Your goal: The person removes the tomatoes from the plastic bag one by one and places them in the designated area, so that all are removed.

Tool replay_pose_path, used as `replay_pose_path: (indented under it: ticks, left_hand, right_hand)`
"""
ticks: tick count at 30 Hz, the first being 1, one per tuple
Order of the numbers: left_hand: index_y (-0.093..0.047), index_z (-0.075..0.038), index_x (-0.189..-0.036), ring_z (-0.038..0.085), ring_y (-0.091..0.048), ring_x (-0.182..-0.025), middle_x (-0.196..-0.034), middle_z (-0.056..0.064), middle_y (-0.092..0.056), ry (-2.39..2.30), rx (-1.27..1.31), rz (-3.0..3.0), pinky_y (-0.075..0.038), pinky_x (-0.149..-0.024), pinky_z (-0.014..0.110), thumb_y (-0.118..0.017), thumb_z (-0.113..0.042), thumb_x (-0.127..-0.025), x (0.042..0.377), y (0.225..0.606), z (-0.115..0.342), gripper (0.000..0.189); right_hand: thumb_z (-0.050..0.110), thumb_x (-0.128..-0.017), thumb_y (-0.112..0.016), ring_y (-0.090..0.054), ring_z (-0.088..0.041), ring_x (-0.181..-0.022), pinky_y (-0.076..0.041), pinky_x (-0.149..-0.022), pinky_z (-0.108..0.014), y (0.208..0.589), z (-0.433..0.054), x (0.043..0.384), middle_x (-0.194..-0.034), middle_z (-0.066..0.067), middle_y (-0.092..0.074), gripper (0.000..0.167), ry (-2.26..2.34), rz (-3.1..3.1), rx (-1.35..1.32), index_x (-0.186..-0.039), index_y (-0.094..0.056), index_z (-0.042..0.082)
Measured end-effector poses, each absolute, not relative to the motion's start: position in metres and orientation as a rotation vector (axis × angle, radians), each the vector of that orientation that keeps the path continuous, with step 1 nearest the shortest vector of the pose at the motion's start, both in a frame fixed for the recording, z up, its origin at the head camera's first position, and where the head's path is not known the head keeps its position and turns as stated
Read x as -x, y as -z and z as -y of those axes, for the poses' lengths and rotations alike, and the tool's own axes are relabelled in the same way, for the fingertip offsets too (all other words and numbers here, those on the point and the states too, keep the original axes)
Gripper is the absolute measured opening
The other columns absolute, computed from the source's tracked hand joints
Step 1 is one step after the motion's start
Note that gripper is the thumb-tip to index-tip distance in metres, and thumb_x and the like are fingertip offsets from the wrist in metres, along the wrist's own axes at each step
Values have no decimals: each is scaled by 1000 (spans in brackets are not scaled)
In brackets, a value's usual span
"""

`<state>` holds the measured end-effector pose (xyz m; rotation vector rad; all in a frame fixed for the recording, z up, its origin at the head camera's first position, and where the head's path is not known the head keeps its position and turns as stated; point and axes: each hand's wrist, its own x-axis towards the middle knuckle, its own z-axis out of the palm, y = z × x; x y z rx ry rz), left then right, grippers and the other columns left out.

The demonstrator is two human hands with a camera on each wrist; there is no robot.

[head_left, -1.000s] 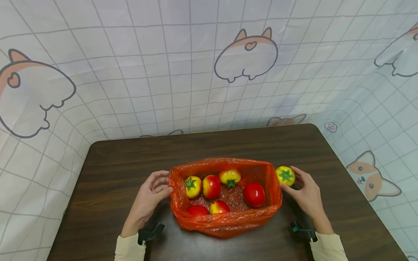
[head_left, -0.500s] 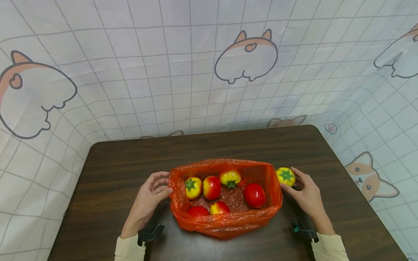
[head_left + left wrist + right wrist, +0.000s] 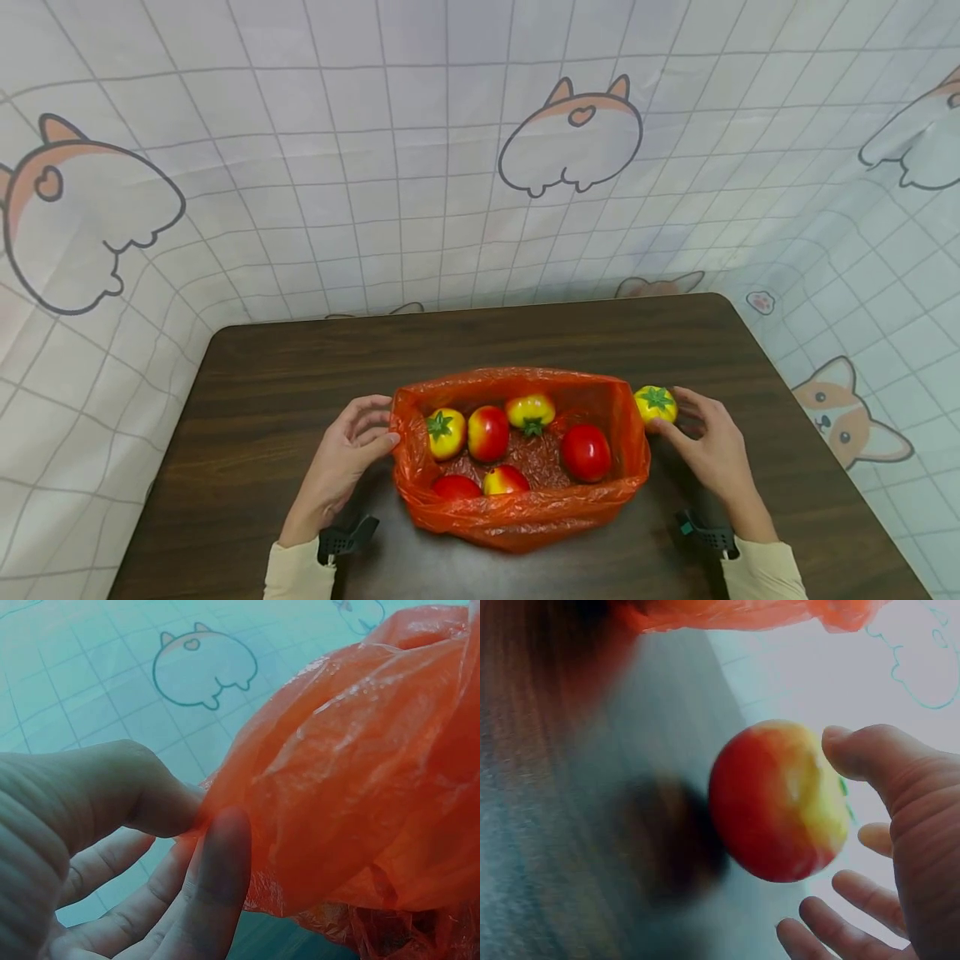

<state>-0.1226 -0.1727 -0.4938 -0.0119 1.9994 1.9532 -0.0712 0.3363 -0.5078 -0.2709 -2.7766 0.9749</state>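
Six toy tomatoes are sitting in the orange bag [image 3: 525,512] on the table [image 3: 262,375]; my left hand [image 3: 341,462] is pinching its left rim, my right hand [image 3: 708,450] is cupping a seventh tomato [image 3: 656,404] just outside.

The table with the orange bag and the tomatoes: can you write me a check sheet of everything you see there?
Surface: dark wooden table, bare around the bag.
Job's things: orange plastic bag open on the table, six red and yellow tomatoes inside; one more tomato outside by the bag's right end.
Clutter: nothing seen.
Hands: left hand pinches the bag's left edge between thumb and finger, clear in the left wrist view; right hand curls around the outside tomato, thumb touching it.
Cables: nothing seen; a black clip sits at each wrist.
Surroundings: white grid cloth with cartoon corgis behind and beside the table.
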Motion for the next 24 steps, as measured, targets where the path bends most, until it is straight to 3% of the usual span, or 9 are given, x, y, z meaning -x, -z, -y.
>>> replay_pose_path:
  ticks: [4,6,9,11,13,15,19,24]
  left_hand:
    - [-47,-14,-143,14,-72,-106,-131,11,-61,-1951,8,-1994,-62,-92,28,-76,-13,-93,122,493,172,57]
    - [-47,-14,-143,13,-72,-106,-132,12,-61,-1950,3,-1993,-62,-92,28,-77,-14,-93,122,492,172,58]
    - [-47,-15,-144,14,-71,-107,-134,13,-60,-1943,-1,-1996,-61,-93,28,-77,-16,-93,122,490,173,59]
    - [-47,-16,-144,14,-71,-107,-134,13,-60,-1938,-1,-2000,-61,-94,28,-78,-18,-93,122,490,173,60]
    - [-47,-16,-144,13,-71,-107,-134,13,-60,-1932,2,-2008,-61,-95,27,-78,-18,-93,122,489,172,60]
    - [-47,-16,-144,13,-71,-107,-133,13,-60,-1930,2,-2014,-60,-95,27,-78,-18,-92,121,489,172,61]
    - [-47,-14,-144,13,-71,-106,-132,13,-60,-1929,-9,-2025,-60,-94,26,-78,-17,-92,120,487,173,61]
    - [-47,-13,-144,12,-71,-105,-132,15,-59,-1944,-11,-2011,-61,-93,26,-78,-16,-92,119,485,173,61]
  right_hand:
    - [37,-94,-77,-65,-44,-114,-57,-94,-54,493,-334,69,-134,-25,-56,64,-914,2743,264,-145,-55,6]
    - [33,-93,-79,-68,-39,-109,-61,-92,-33,484,-331,68,-131,-23,-58,61,-889,2699,236,-143,-57,7]
    - [23,-90,-82,-67,-12,-105,-48,-88,-1,468,-325,69,-128,-19,-61,57,-878,2611,175,-140,-60,8]
    - [15,-87,-84,-61,6,-104,-36,-89,8,457,-320,70,-126,-18,-62,56,-906,2548,124,-138,-61,6]
    - [7,-85,-84,-53,18,-103,-36,-91,8,446,-313,72,-123,-16,-63,56,-939,2495,68,-136,-62,5]
    - [0,-82,-85,-53,21,-103,-38,-93,6,437,-304,74,-121,-14,-64,57,-973,2452,-1,-134,-64,4]
    - [-9,-76,-85,-61,14,-103,-44,-95,1,429,-285,74,-116,-10,-66,59,-1025,2390,-173,-131,-67,5]
    - [-5,-72,-89,-70,-2,-97,-49,-92,-3,430,-259,72,-112,-7,-70,60,-997,2422,-383,-128,-68,7]
